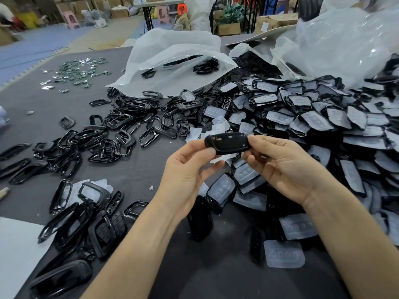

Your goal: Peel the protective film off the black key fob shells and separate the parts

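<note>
both hands hold one black key fob shell (226,142) lengthwise in the air between them, above the near edge of the heap on the grey table mat (133,175). the left hand (185,169) pinches its rounded left end between the thumb on top and curled fingers beneath, a narrow grip. the right hand (280,167) pinches the right end, its fingertips curled round that edge. the shell's glossy face is turned to the camera; whether film covers it cannot be told. to the right lies a big heap of film-covered shells (313,117), black with milky sheets on top, spilling out from under a crumpled clear plastic bag (345,39). behind the hands a white plastic bag (172,55) lies open on its side with a few black frames inside, and more of them have spilled out at its mouth. left of the hands are loose black frames (103,137), scattered and overlapping. near the left forearm lies a fob face with button icons (112,223), too small to read. clear moulded button pads (284,254) lie near the right forearm. far left on the mat sits a scatter of small green circuit boards (79,72). a white label on a cardboard box (267,23) in the background is too blurred to read.
</note>
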`<state>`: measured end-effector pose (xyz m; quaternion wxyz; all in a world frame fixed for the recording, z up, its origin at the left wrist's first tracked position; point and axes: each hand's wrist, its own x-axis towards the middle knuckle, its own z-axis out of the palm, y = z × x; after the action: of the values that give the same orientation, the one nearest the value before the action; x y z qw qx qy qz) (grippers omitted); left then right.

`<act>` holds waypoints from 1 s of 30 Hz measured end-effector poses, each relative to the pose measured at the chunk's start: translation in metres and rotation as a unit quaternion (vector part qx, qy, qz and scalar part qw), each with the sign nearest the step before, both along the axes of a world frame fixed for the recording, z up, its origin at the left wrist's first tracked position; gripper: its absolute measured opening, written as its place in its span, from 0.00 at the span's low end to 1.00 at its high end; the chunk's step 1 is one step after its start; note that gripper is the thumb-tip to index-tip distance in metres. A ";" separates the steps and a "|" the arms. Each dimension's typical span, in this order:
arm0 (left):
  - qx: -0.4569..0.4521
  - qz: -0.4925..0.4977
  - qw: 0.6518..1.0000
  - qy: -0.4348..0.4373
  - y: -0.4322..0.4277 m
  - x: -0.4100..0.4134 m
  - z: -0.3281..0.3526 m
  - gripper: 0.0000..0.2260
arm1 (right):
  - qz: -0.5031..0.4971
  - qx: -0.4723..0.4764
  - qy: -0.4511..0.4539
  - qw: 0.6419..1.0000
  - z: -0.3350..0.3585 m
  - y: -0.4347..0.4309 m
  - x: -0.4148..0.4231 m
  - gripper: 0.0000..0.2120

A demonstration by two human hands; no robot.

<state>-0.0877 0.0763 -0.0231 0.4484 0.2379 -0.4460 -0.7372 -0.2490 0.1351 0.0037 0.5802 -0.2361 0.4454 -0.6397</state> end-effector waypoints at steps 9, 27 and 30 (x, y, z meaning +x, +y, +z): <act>-0.268 0.110 0.949 -0.126 0.005 -0.004 -0.009 0.13 | -0.037 -0.050 0.116 0.991 -0.002 0.000 0.004 0.01; -0.410 0.191 0.868 -0.204 0.017 -0.002 -0.006 0.10 | -0.049 -0.078 0.193 0.977 -0.007 -0.002 0.006 0.02; -0.380 0.148 0.884 -0.230 0.021 -0.003 -0.006 0.12 | -0.059 -0.080 0.226 0.969 -0.009 -0.002 0.005 0.05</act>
<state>-0.0909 0.0969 -0.0295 0.4934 0.2758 -0.7418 -0.3609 -0.2438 0.1333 -0.0056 0.4055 -0.3936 0.5253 -0.6362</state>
